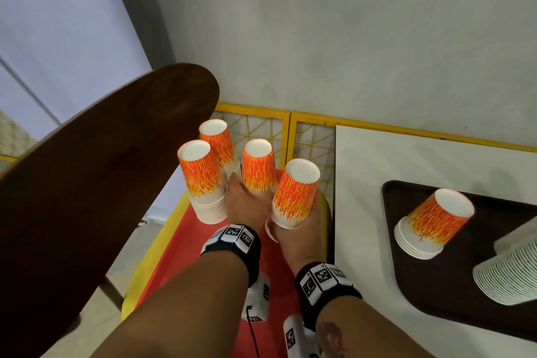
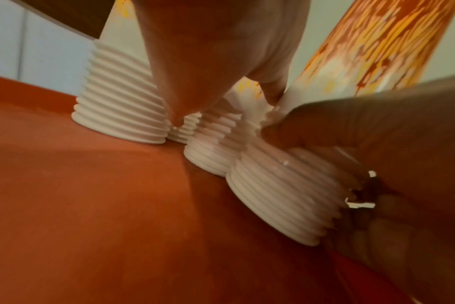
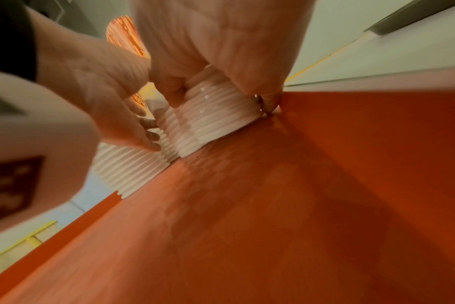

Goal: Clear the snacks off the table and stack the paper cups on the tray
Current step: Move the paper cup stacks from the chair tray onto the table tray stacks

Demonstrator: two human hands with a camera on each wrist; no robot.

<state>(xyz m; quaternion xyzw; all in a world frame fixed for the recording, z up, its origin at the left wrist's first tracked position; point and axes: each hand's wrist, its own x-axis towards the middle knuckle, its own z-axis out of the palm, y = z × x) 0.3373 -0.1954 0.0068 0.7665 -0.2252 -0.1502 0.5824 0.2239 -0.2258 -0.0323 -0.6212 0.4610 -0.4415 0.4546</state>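
Four inverted stacks of flame-printed paper cups crowd the orange tray (image 1: 180,244); the right hand (image 1: 302,229) has fingers and thumb curled round the rims of the nearest stack (image 1: 296,192), which tilts — base up and leaning right. The left hand (image 1: 247,200) reaches between neighbouring stacks, fingers extended, gripping nothing I can see. Lifting it this tilted could shed lower cups or topple the middle stack (image 1: 258,166) beside it — they stand that close.

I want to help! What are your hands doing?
Left hand: open, fingers among the cup stacks.
Right hand: gripping the tilted stack.
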